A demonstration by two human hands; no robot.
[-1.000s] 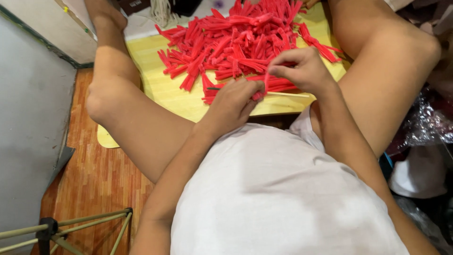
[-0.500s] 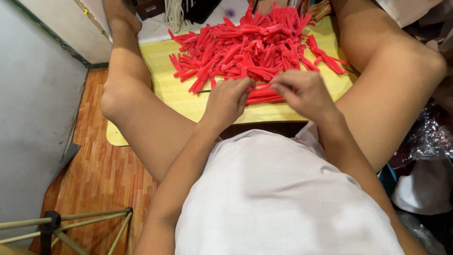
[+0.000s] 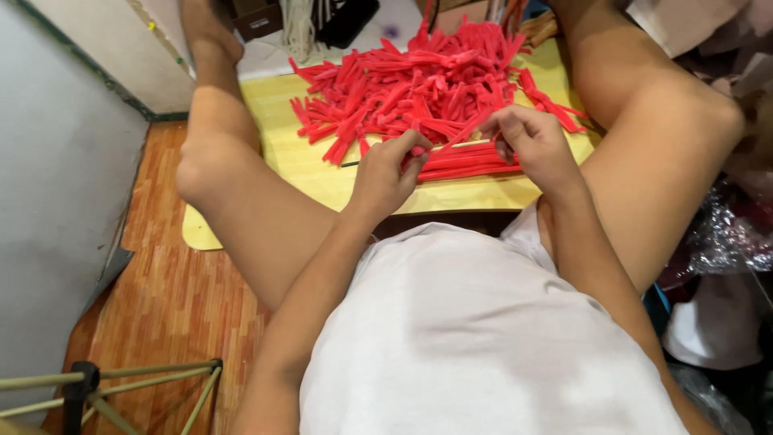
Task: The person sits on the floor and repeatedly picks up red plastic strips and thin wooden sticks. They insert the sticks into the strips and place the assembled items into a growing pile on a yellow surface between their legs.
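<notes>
We sit on the wooden floor (image 3: pixel 185 322) with our bare legs spread around a low yellow counter (image 3: pixel 306 169), and both our hands meet over its near edge. Our left hand (image 3: pixel 385 176) has its grip pressed together, the fingertips pinching the end of a red strip (image 3: pixel 451 143) that slants up and away toward our right hand (image 3: pixel 531 143). The right hand's grip is curled in as well, closed on the far end of that same strip, so it runs between the two hands just above the counter. Under and between the hands lies a small bundle of long red strips (image 3: pixel 467 163), laid flat side by side along the near edge. Beyond them a large loose pile of red strips (image 3: pixel 419 89) covers the far half of the counter, the pieces crossing every way. A thin dark stick (image 3: pixel 354 163) lies on the yellow surface just beside our left hand. A metal stand (image 3: pixel 121 387) shows at the lower left.
</notes>
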